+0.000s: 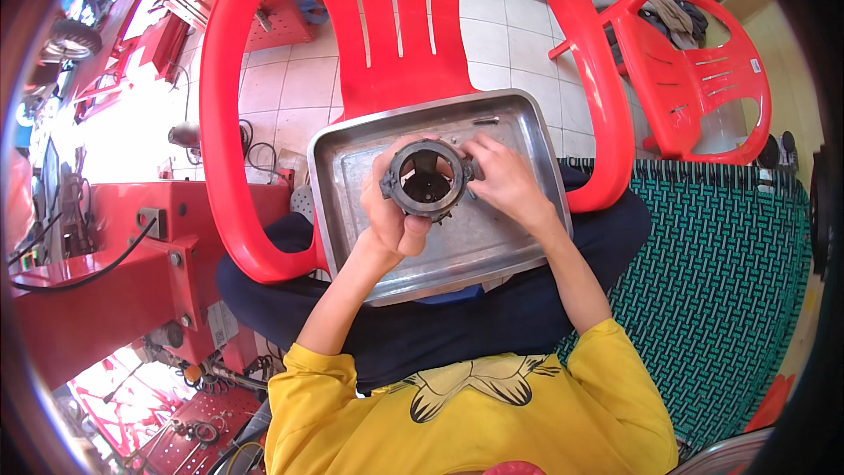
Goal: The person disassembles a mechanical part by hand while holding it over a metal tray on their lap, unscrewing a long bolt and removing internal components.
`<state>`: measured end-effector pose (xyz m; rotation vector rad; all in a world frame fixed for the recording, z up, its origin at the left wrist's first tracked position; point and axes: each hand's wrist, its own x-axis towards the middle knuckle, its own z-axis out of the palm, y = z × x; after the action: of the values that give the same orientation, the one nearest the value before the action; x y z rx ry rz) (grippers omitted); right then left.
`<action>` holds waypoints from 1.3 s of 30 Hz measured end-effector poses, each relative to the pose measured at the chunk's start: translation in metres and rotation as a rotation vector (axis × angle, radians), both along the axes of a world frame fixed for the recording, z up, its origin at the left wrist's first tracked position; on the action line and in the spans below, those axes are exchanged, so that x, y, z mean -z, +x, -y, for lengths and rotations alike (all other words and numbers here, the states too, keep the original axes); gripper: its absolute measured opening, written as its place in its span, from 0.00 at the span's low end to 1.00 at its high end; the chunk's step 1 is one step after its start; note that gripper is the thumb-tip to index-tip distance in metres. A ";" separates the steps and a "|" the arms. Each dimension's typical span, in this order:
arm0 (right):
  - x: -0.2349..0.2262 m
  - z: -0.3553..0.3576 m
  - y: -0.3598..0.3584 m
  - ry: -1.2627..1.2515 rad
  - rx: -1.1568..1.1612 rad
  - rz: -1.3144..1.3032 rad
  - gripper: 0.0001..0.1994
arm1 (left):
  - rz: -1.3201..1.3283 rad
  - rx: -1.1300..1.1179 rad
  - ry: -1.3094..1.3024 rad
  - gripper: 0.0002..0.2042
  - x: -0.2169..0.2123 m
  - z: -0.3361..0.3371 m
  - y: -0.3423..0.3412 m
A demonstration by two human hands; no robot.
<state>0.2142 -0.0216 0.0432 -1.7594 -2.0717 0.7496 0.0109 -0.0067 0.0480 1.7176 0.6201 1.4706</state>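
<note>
Black cylinder [430, 208], silver tray [501, 242], red chair [448, 53], green-patterned mat [703, 299]

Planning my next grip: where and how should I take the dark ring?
Probably pinch the ring by its rim, from above: its open mouth faces up, the left hand cups its left side, and the right hand is at its right.

The left hand [387, 198] is curled in a grip, thumb [413, 235] bent at the near side! Just beside it, the right hand [505, 176] is held back-up, fingers [480, 148] crooked leftward, while left forearm [343, 299] and right forearm [573, 268] are angled inward.
</note>
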 end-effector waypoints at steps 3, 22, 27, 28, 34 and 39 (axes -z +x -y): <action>0.024 0.001 0.002 0.052 -0.053 0.055 0.17 | 0.036 -0.048 0.052 0.39 -0.003 0.000 0.005; -0.094 -0.022 0.010 0.161 -0.034 -0.921 0.05 | 0.018 -0.092 0.006 0.38 -0.005 -0.008 -0.004; -0.105 -0.028 -0.004 0.210 -0.206 -1.031 0.04 | -0.073 -0.087 0.006 0.36 0.002 -0.017 -0.019; -0.104 -0.028 -0.007 0.206 -0.218 -1.043 0.04 | -0.081 -0.071 -0.001 0.36 0.000 -0.018 -0.020; -0.108 -0.051 -0.012 0.177 -0.349 -0.909 0.06 | -0.020 -0.144 -0.120 0.44 -0.021 -0.025 -0.018; -0.110 -0.054 -0.011 0.165 -0.339 -0.749 0.11 | -0.012 -0.179 -0.109 0.44 -0.014 -0.028 -0.020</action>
<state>0.2027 0.0328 0.1531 -0.8411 -1.8239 1.0847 -0.0092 0.0211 0.0624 1.6224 0.8635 1.5201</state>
